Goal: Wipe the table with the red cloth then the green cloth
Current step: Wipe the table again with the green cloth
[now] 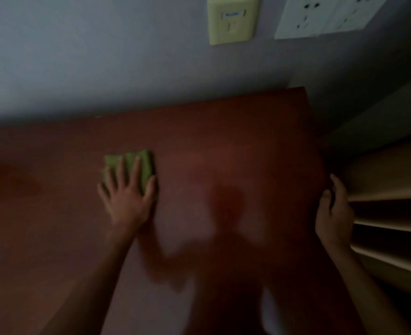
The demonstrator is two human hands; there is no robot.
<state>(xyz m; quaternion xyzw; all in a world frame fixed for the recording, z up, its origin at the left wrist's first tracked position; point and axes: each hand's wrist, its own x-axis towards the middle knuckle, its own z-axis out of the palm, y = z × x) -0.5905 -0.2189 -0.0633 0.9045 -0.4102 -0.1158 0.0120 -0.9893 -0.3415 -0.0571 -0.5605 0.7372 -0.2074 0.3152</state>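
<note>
A folded green cloth (144, 165) lies flat on the dark reddish-brown table (223, 146), left of centre. My left hand (127, 197) presses on the cloth from above with fingers spread, covering its near half. My right hand (333, 211) rests at the table's right edge, fingers curled around that edge. No red cloth is in view. The picture is dim and blurred.
A grey wall (103, 56) rises right behind the table, carrying a yellowish wall plate (232, 19) and a white socket panel (325, 15). Pale shelves (388, 213) stand close beside the table on the right.
</note>
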